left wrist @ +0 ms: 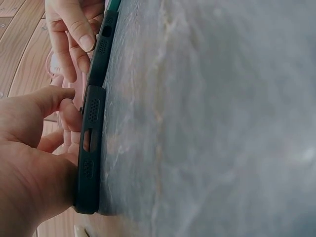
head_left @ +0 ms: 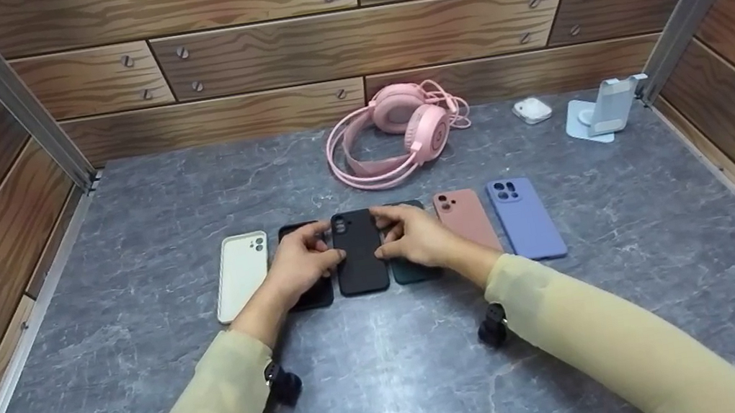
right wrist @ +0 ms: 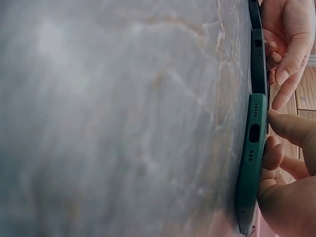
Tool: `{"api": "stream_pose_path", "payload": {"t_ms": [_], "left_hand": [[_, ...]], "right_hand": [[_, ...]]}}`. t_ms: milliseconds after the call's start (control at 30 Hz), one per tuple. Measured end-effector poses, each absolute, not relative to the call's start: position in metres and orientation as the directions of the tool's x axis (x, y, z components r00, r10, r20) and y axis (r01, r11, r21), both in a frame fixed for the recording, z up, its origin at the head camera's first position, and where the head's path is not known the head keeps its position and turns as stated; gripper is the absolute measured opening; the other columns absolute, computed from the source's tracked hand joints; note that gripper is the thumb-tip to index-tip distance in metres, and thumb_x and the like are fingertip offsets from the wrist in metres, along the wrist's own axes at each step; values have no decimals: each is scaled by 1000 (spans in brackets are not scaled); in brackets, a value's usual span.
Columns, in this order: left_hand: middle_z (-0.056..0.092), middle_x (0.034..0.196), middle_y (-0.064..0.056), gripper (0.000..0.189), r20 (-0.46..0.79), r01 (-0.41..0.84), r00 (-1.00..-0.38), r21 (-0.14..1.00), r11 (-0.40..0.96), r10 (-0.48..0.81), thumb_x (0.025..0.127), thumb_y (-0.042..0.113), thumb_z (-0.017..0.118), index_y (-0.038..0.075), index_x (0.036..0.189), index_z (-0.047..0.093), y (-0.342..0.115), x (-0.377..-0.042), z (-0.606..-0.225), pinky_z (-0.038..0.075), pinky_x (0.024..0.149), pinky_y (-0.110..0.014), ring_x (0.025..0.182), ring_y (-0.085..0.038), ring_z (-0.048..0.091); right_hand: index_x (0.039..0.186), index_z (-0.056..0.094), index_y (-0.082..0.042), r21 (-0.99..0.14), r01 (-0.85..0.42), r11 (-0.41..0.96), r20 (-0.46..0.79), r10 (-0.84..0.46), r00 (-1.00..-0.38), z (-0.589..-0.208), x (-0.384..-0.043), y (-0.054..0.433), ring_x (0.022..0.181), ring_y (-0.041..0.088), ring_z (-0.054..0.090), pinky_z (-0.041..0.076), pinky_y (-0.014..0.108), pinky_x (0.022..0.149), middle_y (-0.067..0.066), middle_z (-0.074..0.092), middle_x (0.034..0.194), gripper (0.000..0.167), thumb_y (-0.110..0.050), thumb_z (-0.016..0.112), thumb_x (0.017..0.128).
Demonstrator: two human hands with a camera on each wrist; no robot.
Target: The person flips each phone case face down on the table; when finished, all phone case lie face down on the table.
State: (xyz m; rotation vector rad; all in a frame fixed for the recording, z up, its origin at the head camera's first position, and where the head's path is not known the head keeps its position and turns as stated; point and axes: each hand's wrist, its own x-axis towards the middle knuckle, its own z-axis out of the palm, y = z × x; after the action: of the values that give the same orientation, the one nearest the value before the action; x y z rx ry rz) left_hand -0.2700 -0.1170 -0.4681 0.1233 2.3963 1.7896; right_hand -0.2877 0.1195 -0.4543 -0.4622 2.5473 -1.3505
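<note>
A black phone case (head_left: 361,258) lies back up in the middle of a row of phone cases. My left hand (head_left: 300,264) holds its left edge, thumb low and index finger near the camera cutout. Opposite it, my right hand (head_left: 419,235) grips the right edge with thumb and fingers. Under the left hand lies another black phone case (left wrist: 90,163), partly hidden. A dark green phone case (right wrist: 253,163) is partly covered by the right hand. In both wrist views the middle case's bottom edge sits close against the tabletop.
A white phone case (head_left: 241,276) is at the row's left end; a pink one (head_left: 468,220) and a purple one (head_left: 534,225) are at the right. Behind stand pink headphones (head_left: 429,131), a small white case (head_left: 533,110) and a light blue phone stand (head_left: 608,112). Wood-patterned panels (head_left: 357,40) enclose the table.
</note>
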Motion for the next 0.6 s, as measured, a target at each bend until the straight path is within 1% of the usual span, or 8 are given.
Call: {"api": "stream_pose_path", "payload": {"t_ms": [167, 367, 500, 600], "left_hand": [[59, 90, -6, 58, -61, -15, -985, 960, 279, 158, 92, -2, 75, -2, 148, 59, -118, -268, -463, 53, 62, -25, 71, -15, 61], [59, 89, -5, 54, 1, 32, -993, 964, 265, 117, 91, -3, 75, -6, 144, 60, -129, -265, -449, 52, 60, -22, 69, -13, 59], [61, 88, -5, 54, 27, 53, -996, 951, 303, 91, 92, -2, 75, -4, 144, 61, -142, -265, -438, 50, 59, -21, 68, -11, 58], [61, 90, -6, 55, 21, 49, -996, 935, 351, 84, 93, 1, 74, -2, 147, 60, -154, -264, -433, 50, 61, -22, 70, -11, 60]], "right_hand": [[155, 50, 2, -849, -159, 504, -46, -371, -928, -454, -288, 120, 97, 20, 65, 53, 26, 81, 19, 65, 131, 73, 3, 82, 89], [153, 52, 5, -868, -159, 471, -17, -348, -937, -449, -288, 119, 99, 23, 67, 54, 26, 81, 21, 68, 128, 66, 1, 78, 92], [150, 55, 5, -871, -195, 450, 33, -343, -939, -442, -285, 114, 98, 24, 68, 54, 26, 83, 20, 70, 123, 62, -1, 78, 93], [149, 57, 5, -871, -218, 439, 55, -354, -934, -436, -283, 106, 98, 25, 68, 53, 25, 82, 17, 72, 120, 61, -4, 78, 93]]}}
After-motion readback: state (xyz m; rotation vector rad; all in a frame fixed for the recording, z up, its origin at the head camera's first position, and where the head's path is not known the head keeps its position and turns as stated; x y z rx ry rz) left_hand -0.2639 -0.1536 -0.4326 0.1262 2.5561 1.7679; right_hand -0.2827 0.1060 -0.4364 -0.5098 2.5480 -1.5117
